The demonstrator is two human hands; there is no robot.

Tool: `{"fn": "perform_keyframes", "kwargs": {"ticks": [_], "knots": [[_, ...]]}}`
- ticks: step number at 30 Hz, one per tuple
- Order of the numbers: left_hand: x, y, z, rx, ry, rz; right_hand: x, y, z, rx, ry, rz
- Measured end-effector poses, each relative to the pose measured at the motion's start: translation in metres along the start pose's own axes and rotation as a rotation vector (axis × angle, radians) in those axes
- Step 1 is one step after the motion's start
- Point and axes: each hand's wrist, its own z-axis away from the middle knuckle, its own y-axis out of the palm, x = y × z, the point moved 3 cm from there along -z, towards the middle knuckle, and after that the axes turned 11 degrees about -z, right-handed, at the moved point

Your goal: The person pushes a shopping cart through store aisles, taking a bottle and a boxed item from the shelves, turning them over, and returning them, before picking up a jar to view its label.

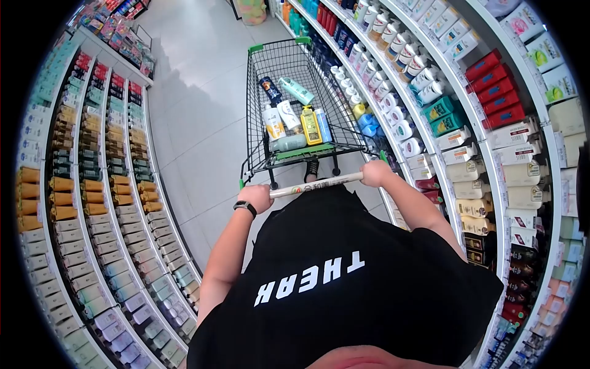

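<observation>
My left hand (254, 198), with a dark band on its wrist, is wrapped round the left end of the pale cart handle (316, 185). At the handle's right end my right hand (375, 174) is closed on it too. Beyond the handle stands a black wire shopping cart (255, 80) with green corners. Several bottles lie in its basket: a dark blue one (269, 90), a pale green one (296, 90), a white and orange one (273, 122), a white one (287, 115), a yellow one (311, 125), a light blue one (323, 125) and a grey-green one (288, 143).
Shelves of boxed and tubed goods (117, 203) curve along the left. On the right, close beside the cart, are shelves (458, 114) packed with bottles and cartons. The tiled aisle floor (203, 132) runs forward. A patterned container (249, 11) stands at the far end.
</observation>
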Motion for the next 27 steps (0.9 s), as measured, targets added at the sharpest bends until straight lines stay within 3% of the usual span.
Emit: {"fn": "perform_keyframes", "kwargs": {"ticks": [27], "knots": [[0.019, -0.014, -0.047, -0.004, -0.018, -0.099, -0.015, -0.034, -0.04, -0.011, -0.033, -0.053]]}}
